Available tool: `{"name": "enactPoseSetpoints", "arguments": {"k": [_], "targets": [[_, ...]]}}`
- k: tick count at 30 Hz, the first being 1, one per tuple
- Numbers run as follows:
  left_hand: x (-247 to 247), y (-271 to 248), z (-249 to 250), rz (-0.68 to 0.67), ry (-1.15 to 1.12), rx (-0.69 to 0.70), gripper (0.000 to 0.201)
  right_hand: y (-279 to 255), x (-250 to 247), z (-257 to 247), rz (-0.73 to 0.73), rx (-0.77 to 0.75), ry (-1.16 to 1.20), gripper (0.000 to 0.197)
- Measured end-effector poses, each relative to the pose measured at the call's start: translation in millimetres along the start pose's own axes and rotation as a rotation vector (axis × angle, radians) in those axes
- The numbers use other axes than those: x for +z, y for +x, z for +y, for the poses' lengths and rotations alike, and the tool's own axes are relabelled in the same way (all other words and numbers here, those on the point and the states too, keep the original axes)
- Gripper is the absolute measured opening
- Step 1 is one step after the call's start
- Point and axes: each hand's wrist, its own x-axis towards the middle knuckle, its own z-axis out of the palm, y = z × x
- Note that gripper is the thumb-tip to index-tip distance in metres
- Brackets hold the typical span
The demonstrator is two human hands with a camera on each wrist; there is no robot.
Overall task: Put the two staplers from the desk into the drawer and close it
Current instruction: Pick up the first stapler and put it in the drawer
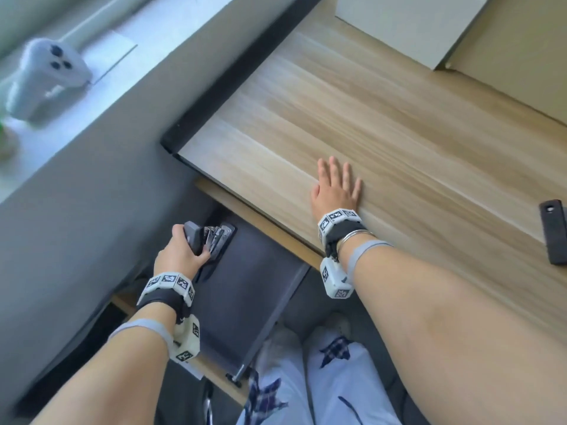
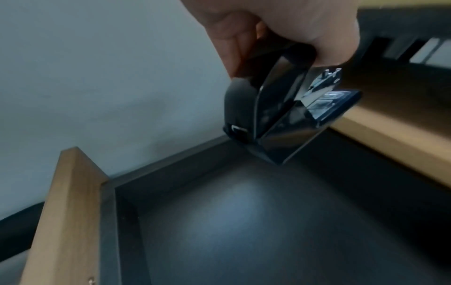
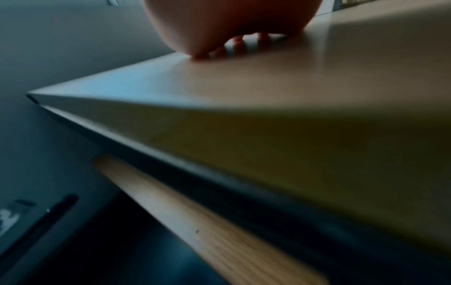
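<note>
While held over the open drawer (image 1: 245,289), stapler (image 1: 208,240) clamped in left grip (image 1: 181,256).
Right grip (image 1: 336,188) spread flat on table (image 1: 383,124); second stapler (image 1: 555,231) lying at 3 o'clock.

One stapler (image 1: 205,240) is showing over the far left corner of the drawer (image 1: 254,289), and a second dark one (image 1: 554,231) is lying at the desk's (image 1: 352,118) right edge, so two staplers are counting up. One drawer is standing open. Two hands are showing: the left hand (image 1: 179,256) and the right hand (image 1: 336,187). One white box (image 1: 408,26) is sitting at the desk's far edge, and one white controller (image 1: 46,75) is resting on the windowsill (image 1: 147,35).
</note>
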Motion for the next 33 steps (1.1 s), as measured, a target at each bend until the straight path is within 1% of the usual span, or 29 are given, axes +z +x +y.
{"name": "enactPoseSetpoints", "arguments": {"k": [4,7,12,16,19,28,33], "targets": [[32.8,17.4,-12.0,-0.077,0.116,-0.026,0.04,-1.3,10.8,0.6,0.097,0.001,-0.03,0.058],[52.3,28.1,-15.8,-0.108,0.159,-0.036,0.045,-1.2,13.2,2.4,0.155,-0.001,-0.042,0.058],[80.7,44.7,-18.1,-0.117,0.172,-0.041,0.053,0.3,18.3,2.6,0.234,-0.005,-0.059,0.059],[98.2,53.5,-19.7,-0.142,0.18,-0.056,0.052,0.3,21.0,3.0,0.296,0.0,-0.076,0.06],[106.7,62.0,-21.8,-0.162,0.184,-0.078,0.051,0.8,20.3,2.3,0.299,0.006,-0.082,0.062],[117.6,68.0,-32.7,-0.226,0.215,-0.074,0.049,-0.2,19.5,1.6,0.28,0.001,-0.076,0.061],[105.8,65.4,-31.2,-0.26,0.226,-0.067,0.058,-0.6,16.7,0.5,0.252,0.005,-0.051,0.061]]}}
